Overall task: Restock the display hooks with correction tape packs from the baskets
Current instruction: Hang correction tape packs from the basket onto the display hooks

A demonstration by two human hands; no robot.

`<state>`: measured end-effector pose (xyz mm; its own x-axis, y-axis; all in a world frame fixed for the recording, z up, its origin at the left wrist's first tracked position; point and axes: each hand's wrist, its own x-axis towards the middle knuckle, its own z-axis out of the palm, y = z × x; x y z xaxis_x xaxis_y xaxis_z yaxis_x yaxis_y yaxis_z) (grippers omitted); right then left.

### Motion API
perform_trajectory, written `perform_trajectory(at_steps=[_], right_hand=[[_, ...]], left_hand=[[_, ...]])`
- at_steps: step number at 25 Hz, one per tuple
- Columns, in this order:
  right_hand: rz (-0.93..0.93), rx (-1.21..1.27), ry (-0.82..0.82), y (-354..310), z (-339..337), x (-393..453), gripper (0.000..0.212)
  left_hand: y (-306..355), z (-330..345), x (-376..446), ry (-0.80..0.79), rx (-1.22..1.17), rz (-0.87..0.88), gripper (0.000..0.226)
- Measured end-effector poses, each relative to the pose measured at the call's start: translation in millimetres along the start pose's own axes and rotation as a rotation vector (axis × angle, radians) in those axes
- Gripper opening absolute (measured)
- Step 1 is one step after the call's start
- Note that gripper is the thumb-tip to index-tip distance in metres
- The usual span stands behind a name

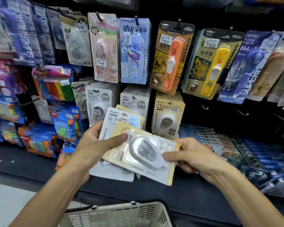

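Crowded hooks at twelve o'clock; left hand (95,145) grips fanned packs (120,122), right hand (192,156) pinches the yellow pack (147,154). Loose fan may slip, or land on the wrong hook.

Fanned cream-and-white packs (138,149), tilted

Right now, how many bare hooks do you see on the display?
2: one bare hook right of the yellow hanging packs, another further right. More may be hidden behind packs.
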<state>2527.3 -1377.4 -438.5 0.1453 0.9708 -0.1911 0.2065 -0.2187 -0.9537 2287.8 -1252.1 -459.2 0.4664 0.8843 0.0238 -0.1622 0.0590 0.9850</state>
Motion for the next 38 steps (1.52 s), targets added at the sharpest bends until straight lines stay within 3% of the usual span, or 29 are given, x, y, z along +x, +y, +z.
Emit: perform_trajectory(at_steps=[2,5,13,16,21,24,26,29,31,33,36,38], right_hand=[[-0.061,0.167,0.137,-4,-1,0,0.006],[-0.07,0.432,0.314,-3,-3,4,0.02],[-0.051,0.677,0.543,22,27,0,0.012],[0.054,0.651,0.474,23,26,2,0.021],[0.168,0.858,0.376,30,41,7,0.028],[0.134,0.733,0.449,38,50,12,0.037],[0.007,0.5,0.48,31,49,14,0.05],[-0.124,0.39,0.161,23,55,16,0.043],[-0.153,0.4,0.111,18,60,16,0.035],[-0.228,0.402,0.21,14,56,20,0.036],[-0.201,0.519,0.249,6,42,27,0.035],[-0.145,0.579,0.308,4,33,33,0.031]], left_hand=[[0,5,-1,0.047,-0.027,0.003,0.052],[1,1,-1,0.144,-0.102,0.004,0.058],[2,2,0,0.126,-0.086,0.078,0.056],[2,3,-1,0.102,-0.085,0.089,0.058],[2,5,-3,0.047,-0.105,0.094,0.058],[1,8,-5,-0.008,-0.111,0.093,0.058],[-1,10,-6,-0.067,-0.095,0.08,0.056],[-8,19,-11,-0.212,-0.084,0.024,0.052],[-10,25,-13,-0.274,-0.106,-0.018,0.05],[-10,29,-11,-0.215,-0.075,-0.013,0.039],[-8,29,-6,-0.076,-0.002,0.008,0.003],[-8,27,-4,-0.032,0.033,0.032,0.01]])
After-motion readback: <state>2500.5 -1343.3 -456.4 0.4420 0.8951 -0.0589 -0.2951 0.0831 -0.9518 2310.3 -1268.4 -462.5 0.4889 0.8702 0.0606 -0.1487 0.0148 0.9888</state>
